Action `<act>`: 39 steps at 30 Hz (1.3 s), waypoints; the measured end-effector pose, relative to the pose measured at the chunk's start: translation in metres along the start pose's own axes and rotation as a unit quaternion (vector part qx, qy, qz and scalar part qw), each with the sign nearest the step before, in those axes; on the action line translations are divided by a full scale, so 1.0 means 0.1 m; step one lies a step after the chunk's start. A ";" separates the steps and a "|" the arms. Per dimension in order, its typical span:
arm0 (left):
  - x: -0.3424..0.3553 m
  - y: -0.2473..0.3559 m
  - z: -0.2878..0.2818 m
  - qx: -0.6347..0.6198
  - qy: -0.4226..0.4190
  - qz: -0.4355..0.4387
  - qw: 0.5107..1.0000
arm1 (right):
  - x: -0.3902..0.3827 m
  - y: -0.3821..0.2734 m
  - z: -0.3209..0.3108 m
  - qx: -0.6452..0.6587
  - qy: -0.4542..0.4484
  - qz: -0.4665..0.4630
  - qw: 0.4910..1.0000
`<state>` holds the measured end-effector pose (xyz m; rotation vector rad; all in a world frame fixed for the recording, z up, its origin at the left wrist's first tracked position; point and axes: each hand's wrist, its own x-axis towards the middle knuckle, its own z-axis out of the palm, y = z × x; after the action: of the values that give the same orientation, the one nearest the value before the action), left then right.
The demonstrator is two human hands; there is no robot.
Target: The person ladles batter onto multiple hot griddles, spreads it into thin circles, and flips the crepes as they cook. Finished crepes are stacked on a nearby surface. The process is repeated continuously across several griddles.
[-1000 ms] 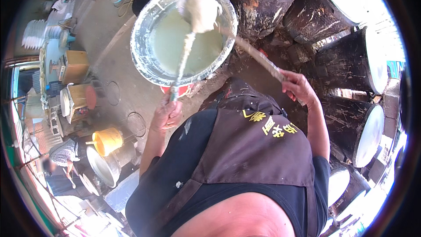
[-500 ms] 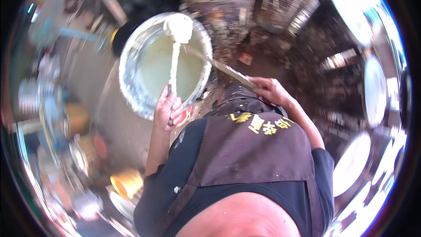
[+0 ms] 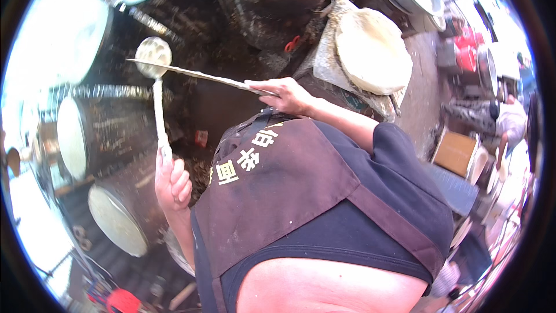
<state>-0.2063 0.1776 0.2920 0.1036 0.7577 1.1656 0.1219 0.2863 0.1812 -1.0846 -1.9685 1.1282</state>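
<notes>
Ladle point(image 3: 157, 94), now away from the tub and near dark, pale-topped vats point(image 3: 119, 133), has a pale-coated round bowl point(image 3: 154, 51), left fingers point(image 3: 178, 181) clamped on its handle point(image 3: 160, 117), right fingers point(image 3: 272, 88) clamped round a stick point(image 3: 204, 76) crossing the bowl.

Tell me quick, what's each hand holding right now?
Left hand: closed, holding the round-headed ladle by its handle.
Right hand: closed, holding the long thin stick.

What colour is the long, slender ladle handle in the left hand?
The ladle handle is whitish; it shows best in the head view.
</notes>
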 end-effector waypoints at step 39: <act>4.28 1.73 2.20 0.410 -0.344 0.000 0.845 | 1.06 0.04 -0.02 -0.155 0.559 0.303 0.756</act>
<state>-0.1369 0.6831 0.3276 1.1800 0.5496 0.6429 0.0748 0.3815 0.1900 -2.0279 -0.8195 0.1749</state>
